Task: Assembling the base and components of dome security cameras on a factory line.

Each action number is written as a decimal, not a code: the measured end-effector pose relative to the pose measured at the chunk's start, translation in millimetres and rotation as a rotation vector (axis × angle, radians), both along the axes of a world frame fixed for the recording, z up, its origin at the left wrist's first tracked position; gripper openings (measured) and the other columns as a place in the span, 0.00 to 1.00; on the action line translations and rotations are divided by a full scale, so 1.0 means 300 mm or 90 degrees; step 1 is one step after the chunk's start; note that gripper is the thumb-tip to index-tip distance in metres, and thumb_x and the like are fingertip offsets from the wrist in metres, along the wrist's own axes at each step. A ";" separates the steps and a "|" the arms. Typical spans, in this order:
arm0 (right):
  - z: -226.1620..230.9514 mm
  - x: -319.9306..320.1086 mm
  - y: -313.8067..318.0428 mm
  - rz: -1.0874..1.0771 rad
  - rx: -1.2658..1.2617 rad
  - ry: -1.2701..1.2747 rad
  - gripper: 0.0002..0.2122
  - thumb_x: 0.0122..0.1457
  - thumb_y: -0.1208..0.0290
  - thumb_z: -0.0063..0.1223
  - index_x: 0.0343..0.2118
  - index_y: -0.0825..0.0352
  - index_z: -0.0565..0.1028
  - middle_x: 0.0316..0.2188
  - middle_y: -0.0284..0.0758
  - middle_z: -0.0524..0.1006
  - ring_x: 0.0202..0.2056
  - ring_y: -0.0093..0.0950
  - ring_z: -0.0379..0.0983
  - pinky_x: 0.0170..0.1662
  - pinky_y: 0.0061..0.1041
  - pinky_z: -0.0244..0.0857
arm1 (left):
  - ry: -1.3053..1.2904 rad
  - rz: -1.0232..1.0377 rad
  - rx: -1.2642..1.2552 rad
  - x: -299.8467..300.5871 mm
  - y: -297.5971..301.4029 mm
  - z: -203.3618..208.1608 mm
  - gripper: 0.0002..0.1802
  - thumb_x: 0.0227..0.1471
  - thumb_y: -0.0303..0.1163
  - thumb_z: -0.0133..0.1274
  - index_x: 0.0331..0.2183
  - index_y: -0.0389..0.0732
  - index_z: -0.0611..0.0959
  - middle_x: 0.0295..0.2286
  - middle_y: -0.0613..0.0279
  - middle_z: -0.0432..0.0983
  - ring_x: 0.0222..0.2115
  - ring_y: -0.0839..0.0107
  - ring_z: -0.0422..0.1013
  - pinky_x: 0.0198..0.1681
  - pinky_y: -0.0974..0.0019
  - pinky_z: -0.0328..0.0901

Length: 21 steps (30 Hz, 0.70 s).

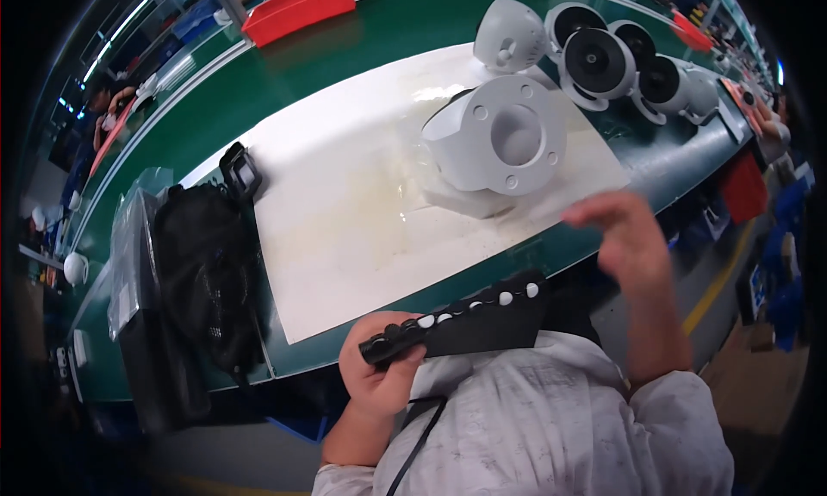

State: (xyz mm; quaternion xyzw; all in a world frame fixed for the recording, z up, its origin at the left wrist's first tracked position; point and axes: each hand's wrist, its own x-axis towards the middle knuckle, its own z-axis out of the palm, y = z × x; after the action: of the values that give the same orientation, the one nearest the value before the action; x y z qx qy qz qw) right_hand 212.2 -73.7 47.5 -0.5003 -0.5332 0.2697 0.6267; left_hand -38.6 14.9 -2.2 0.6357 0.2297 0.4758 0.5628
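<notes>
My left hand (pixel 379 367) is closed around one end of a black sheet (pixel 482 328), held bent near my lap. Small round black and white pads stick up along its curled upper edge. To the right of the sheet, my right hand (pixel 620 237) is raised at the table's front edge, fingers partly bent and apart, with nothing visible in them. Ahead of it a white fan-like housing (pixel 461 147) lies with its base toward me. That base has a round recess and several small round spots around it. Neither hand touches the housing.
Several white fans with black fronts (pixel 594 61) stand at the back right. A white mat (pixel 332 220) covers the green table. At left lie a black bag (pixel 202 272), clear plastic wrap (pixel 133 255) and a small black device (pixel 241 170). Red trays (pixel 301 12) stand farther back.
</notes>
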 end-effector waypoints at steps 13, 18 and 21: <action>-0.005 -0.020 0.058 0.188 0.052 -0.045 0.17 0.40 0.82 0.57 0.37 0.69 0.68 0.28 0.35 0.72 0.30 0.23 0.70 0.34 0.18 0.62 | 0.024 0.060 0.017 0.076 -0.092 0.085 0.13 0.29 0.15 0.54 0.26 0.32 0.75 0.27 0.52 0.72 0.23 0.68 0.68 0.27 0.71 0.62; 0.033 0.095 0.013 0.335 -0.159 0.185 0.18 0.45 0.71 0.55 0.37 0.72 0.64 0.31 0.40 0.71 0.36 0.28 0.68 0.42 0.25 0.60 | 0.046 0.071 0.300 0.148 -0.118 0.070 0.14 0.25 0.18 0.53 0.25 0.33 0.76 0.23 0.55 0.73 0.22 0.65 0.68 0.25 0.69 0.62; 0.059 0.144 0.009 0.326 -0.148 0.007 0.13 0.44 0.73 0.53 0.34 0.70 0.69 0.31 0.37 0.72 0.34 0.27 0.68 0.39 0.22 0.60 | 0.098 0.111 0.399 0.180 -0.134 0.089 0.13 0.28 0.18 0.52 0.26 0.34 0.76 0.24 0.57 0.73 0.22 0.65 0.68 0.25 0.69 0.62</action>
State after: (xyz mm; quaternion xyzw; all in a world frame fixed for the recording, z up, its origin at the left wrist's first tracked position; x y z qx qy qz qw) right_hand 255.3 -70.8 65.1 -0.4165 -0.6042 0.4815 0.4793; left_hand 15.3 -25.3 24.6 0.7899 0.1678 0.5203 0.2779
